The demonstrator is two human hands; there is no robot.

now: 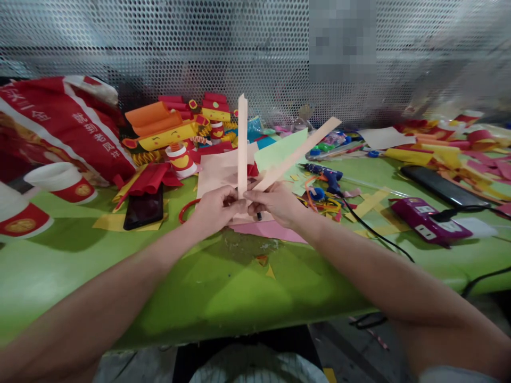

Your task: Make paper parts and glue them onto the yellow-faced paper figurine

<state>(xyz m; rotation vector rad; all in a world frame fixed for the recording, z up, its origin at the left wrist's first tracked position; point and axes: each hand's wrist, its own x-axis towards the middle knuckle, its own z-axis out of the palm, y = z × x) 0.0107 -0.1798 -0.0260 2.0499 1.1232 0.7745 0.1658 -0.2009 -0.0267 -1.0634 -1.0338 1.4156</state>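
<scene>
Striped cloth (259,367) on the person's lap is nearest, below the near edge of the green table (207,303). Left hand (217,206) and right hand (279,203) meet over the paper pile, fingertips almost touching. Left thumb and fingers pinch the lower end of an upright cream paper strip (242,141); right thumb and fingers pinch a second cream run, the slanted strip (303,151), leaning far right. Both free ends stick up past the fingers. Can't tell if it's one folded piece or two. Pink sheet (273,230) below the hands, light-green sheet (279,151) beyond.

Containers: two white paper cups with red bands at left, the near cup (22,213) cut off by the frame, the farther cup (59,181) just behind; contents not visible. Small red-and-yellow cup (181,160) stands farther in. Big red printed bag (75,127) far left, contents hidden. Blue glue gun (329,174) lies right of the hands.
</scene>
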